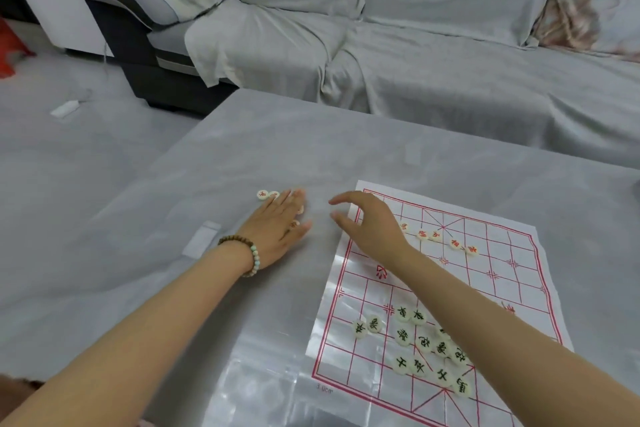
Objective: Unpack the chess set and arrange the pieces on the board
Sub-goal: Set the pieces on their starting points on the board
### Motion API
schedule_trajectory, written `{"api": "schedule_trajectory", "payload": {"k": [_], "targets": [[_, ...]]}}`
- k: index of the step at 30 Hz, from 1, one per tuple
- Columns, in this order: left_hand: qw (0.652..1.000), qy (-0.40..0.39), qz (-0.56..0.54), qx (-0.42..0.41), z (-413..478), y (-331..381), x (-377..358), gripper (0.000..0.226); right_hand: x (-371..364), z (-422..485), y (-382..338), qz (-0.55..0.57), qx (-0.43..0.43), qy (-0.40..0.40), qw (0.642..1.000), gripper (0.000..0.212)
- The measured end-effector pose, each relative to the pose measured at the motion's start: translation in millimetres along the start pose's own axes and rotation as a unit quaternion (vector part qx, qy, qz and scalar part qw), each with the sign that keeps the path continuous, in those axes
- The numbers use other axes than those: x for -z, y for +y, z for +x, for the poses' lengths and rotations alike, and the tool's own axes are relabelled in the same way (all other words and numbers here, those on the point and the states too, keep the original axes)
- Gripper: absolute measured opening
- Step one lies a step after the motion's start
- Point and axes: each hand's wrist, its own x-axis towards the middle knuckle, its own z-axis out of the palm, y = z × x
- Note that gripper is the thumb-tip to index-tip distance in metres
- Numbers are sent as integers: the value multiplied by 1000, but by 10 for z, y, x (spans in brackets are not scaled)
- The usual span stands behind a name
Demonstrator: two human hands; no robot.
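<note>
Head view: we look down along both bare forearms over a grey-covered table.
Bag: a clear, flat plastic bag lies nearest us, at the table's six o'clock edge, seemingly emptied.
Board: a white plastic-sheet board with a red grid lies flat, at four o'clock on the table.
Black set: cream round discs with black characters sit bunched at the board's six o'clock end, off the crossings. We judge them sorted by colour, not yet placed.
Bracelet: a brown and pale-green bead bracelet rings the left wrist.
Left hand: the left hand lies flat at ten o'clock of the board, fingers straight, gripping nothing. It covers stray discs, likely to gather them.
Right hand: the right hand hovers over the board's eleven o'clock corner, fingers loosely curved and empty, probably to help fetch strays.
Red set: cream discs with red characters form a loose row towards the board's twelve o'clock end.
Strays: two red-marked discs peek out beside the left fingertips, off the board.
Sofa: a grey-draped sofa stands beyond the table.
</note>
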Motion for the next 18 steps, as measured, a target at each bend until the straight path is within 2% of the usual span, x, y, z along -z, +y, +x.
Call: {"api": "schedule_trajectory", "payload": {"k": [2,4,6,8,11,13,16,18], "targets": [[999,31,-25,-15,-79,-139,27,78,-107,65,-59,-1,-11,-22,1000,24],[997,53,-59,5,-150,-290,65,92,-210,121,-121,-4,-9,-54,998,31],[996,54,-72,22,-205,-414,84,96,-329,166,-181,-19,15,-101,995,42],[997,46,-66,19,-248,-460,69,89,-436,193,-232,-27,35,-140,989,47],[995,45,-92,20,-279,-469,29,74,-524,193,-234,-69,87,-161,981,44],[992,60,-108,12,-274,-487,10,70,-516,176,-195,-93,103,-143,980,40],[989,88,-121,-6,-255,-511,9,69,-442,152,-150,-78,67,-95,990,33],[984,106,-146,2,-247,-508,10,60,-393,146,-134,-94,56,-83,990,29]]}}
